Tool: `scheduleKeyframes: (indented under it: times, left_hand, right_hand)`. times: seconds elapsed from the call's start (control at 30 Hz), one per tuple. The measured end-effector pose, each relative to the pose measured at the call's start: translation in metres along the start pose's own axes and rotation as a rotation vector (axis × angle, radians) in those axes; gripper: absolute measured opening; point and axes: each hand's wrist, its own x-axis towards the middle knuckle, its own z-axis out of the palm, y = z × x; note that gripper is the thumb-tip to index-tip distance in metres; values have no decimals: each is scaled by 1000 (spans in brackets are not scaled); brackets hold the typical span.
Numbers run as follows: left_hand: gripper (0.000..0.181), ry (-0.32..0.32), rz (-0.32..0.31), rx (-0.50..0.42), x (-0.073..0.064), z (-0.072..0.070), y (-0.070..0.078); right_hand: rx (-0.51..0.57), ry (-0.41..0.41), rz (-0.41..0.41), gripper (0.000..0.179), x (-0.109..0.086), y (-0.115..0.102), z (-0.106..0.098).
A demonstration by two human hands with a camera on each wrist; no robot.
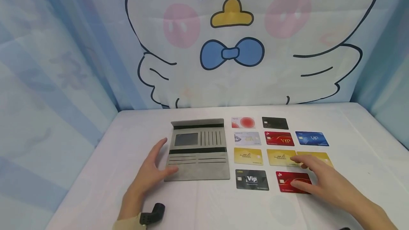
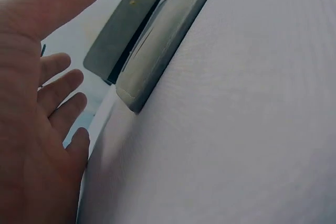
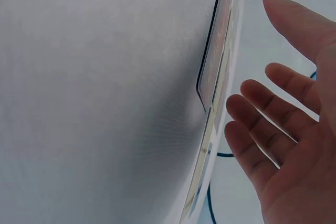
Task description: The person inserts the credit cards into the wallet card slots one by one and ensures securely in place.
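Observation:
A grey card wallet lies unfolded on the white table, showing a clear window and several slots. My left hand is beside its left edge, thumb and fingers spread; in the left wrist view nothing is in the hand. My right hand hovers over the lower right cards, its thumb above a red card and its fingers near a gold card, partly covered. The right wrist view shows that hand holding nothing, fingers loosely extended.
Other cards lie in rows right of the wallet: two gold, a dark grey Vip card, a red VIP card, a blue VIP card, a silver one, a black one and a white-and-red one. A cartoon curtain hangs behind.

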Motion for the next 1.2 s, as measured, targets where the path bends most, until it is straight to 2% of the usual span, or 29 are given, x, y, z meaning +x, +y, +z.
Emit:
scheduleKeyframes:
  times: [0.2,0.43,0.7,0.93,1.2]
  left_hand:
    - [108,-38,46,72,0,-2,-3]
    - [119,-112,52,196,1,-2,-3]
    - [120,-127,113,224,2,0,-3]
    - [120,-125,127,242,1,0,-2]
    - [119,-119,139,246,0,0,-3]
  right_hand:
    - [-14,-43,-5,75,-2,6,1]
    - [-28,-66,-45,77,-4,10,3]
    - [-60,-94,-46,70,-1,13,3]
    - [-54,-146,-35,63,5,12,3]
    - [-31,-161,-5,62,8,10,3]
